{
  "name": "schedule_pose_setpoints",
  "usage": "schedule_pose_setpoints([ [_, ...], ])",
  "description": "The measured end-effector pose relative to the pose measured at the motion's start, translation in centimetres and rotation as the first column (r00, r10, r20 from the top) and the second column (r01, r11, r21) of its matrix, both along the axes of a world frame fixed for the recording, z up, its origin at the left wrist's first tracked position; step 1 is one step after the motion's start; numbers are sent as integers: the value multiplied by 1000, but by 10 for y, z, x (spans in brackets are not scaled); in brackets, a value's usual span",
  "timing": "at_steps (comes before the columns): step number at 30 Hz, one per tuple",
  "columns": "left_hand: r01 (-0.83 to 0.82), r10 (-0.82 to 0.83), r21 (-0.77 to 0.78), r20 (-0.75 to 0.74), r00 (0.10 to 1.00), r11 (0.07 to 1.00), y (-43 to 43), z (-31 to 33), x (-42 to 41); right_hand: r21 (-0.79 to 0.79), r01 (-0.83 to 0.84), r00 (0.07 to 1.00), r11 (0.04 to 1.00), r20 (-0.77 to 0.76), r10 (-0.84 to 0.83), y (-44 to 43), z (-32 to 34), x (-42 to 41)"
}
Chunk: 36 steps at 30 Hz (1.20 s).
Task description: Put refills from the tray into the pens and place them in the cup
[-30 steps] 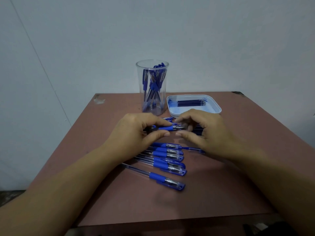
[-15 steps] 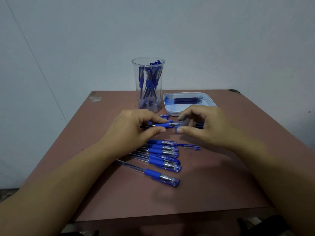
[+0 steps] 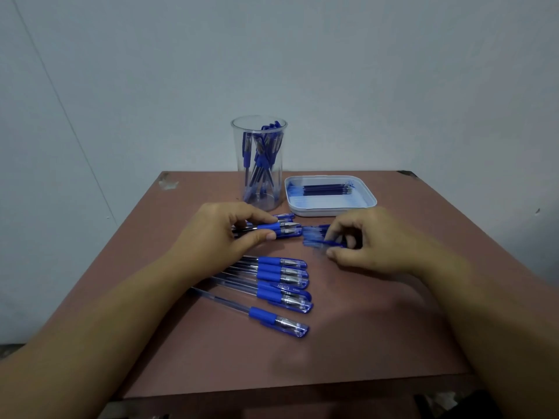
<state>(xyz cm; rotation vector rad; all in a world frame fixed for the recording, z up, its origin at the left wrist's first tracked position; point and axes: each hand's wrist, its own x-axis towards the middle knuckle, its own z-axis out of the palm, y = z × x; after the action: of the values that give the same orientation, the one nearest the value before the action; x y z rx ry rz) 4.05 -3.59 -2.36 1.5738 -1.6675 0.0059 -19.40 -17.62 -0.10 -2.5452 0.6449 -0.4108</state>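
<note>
My left hand [image 3: 223, 234] grips a blue pen [image 3: 276, 227] with its metal tip bare and pointing right, held just above the table. My right hand [image 3: 372, 240] has its fingers curled over a small pile of blue pen caps [image 3: 314, 235] and pinches one of them. A clear cup [image 3: 259, 163] holding several blue pens stands at the back. To its right, a white tray [image 3: 329, 209] holds several dark refills [image 3: 328, 189]. Several capped pens [image 3: 281, 282] lie in a row near my left wrist.
The brown table [image 3: 348, 343] has its front edge close below my forearms and a chipped back left corner [image 3: 168, 181]. A plain wall rises right behind the cup and tray.
My right hand has left the pen's tip and moved right to the pile of caps. My left hand keeps the pen where it was.
</note>
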Motion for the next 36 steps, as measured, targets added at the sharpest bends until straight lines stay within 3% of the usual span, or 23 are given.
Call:
schedule_pose_setpoints([
  [10, 27, -26, -18, 8, 1000, 999, -1, -1, 2, -141, 17, 935, 990, 352, 34, -2, -7, 11],
  [20, 57, -55, -53, 32, 998, 997, -1, 0, -3, -234, -65, 942, 970, 305, 137, 2, -16, 23],
  [26, 90, -85, -77, 59, 995, 993, -2, -3, -4, -221, -86, 929, 972, 335, 158, 8, -20, 31],
  [36, 92, -53, -161, 231, 971, 983, 0, -4, -6, -127, -84, 916, 988, 382, 127, 15, -26, 35],
])
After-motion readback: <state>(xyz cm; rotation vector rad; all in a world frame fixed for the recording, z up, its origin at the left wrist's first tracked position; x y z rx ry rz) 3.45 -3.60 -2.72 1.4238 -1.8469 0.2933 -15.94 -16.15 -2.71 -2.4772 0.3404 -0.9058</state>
